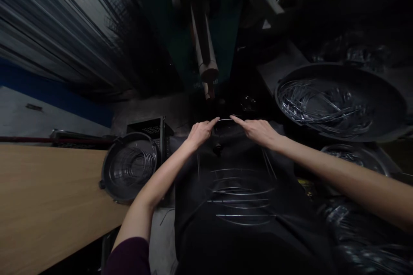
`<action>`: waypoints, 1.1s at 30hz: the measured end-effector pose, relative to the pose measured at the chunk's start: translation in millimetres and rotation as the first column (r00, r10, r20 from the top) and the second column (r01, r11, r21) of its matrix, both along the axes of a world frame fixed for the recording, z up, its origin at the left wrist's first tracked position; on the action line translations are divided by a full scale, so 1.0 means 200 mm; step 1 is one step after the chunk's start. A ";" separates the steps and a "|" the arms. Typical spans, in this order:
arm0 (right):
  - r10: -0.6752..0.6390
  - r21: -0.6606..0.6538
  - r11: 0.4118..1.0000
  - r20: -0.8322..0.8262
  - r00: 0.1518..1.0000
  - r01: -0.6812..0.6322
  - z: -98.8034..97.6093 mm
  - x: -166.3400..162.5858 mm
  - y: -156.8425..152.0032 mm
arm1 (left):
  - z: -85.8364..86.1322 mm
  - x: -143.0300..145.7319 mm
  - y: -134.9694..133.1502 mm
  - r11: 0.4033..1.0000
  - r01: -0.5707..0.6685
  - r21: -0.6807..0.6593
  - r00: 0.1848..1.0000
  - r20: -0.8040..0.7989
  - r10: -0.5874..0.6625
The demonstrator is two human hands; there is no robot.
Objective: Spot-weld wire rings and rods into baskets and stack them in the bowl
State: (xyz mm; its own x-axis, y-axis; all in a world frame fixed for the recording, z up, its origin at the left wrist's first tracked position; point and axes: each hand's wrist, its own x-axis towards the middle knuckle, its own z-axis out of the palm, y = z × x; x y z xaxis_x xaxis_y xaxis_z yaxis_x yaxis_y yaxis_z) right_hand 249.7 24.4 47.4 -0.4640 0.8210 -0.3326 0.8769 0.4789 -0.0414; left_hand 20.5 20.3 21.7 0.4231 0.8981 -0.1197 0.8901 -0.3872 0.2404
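My left hand and my right hand reach forward under a machine's vertical press head. Between their pinched fingertips they hold a thin, short, curved metal wire, one end in each hand. Both hands hover over a dark work surface. On it, closer to me, lie several more thin curved wires.
A round dark basin with wire rings stands at the left beside a black crate. A large dark pan full of shiny wires sits at the right, more wire bundles below it. A wooden tabletop is at the lower left.
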 end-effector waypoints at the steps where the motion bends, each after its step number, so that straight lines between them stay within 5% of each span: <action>1: 0.002 0.011 1.000 -0.008 1.000 -0.002 0.03 -0.02 0.03 | 0.03 -0.02 0.03 1.000 0.004 0.023 1.000 0.008 -0.004; 13: -0.002 0.114 0.993 -0.063 0.998 0.009 0.23 -0.14 0.18 | 0.33 -0.10 0.14 0.991 -0.044 0.130 0.999 0.020 0.042; 33: 0.043 0.163 0.986 -0.014 0.999 -0.040 0.26 -0.18 0.31 | 0.36 -0.14 0.24 0.990 -0.107 0.093 0.993 0.064 0.101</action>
